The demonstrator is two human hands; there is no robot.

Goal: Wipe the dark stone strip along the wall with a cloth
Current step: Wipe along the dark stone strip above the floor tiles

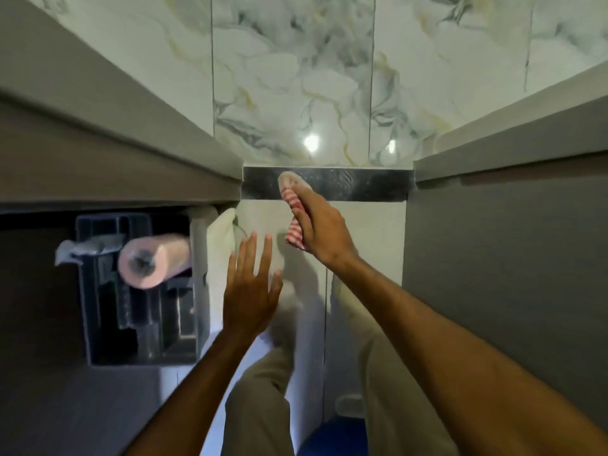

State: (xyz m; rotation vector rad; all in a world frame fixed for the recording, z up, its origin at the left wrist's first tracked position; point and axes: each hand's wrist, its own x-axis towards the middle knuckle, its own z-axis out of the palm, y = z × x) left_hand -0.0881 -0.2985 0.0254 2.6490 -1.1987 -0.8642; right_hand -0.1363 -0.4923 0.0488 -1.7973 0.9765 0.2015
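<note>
A dark, glossy stone strip [362, 184] runs across the wall between two grey cabinets, just under the marbled tiles. My right hand [320, 228] grips a red-and-white striped cloth [292, 205] and presses its upper end against the left part of the strip. The cloth's lower end hangs below my palm. My left hand [251, 291] is held lower and to the left, fingers spread, holding nothing, in front of the pale wall panel below the strip.
Grey cabinets flank the gap on the left [115, 143] and right [510, 225]. A pink paper roll [153, 260] hangs beside a dark rack [131, 307] at left. A pale cloth [222, 235] hangs near the left cabinet corner. My legs in beige trousers [263, 406] show below.
</note>
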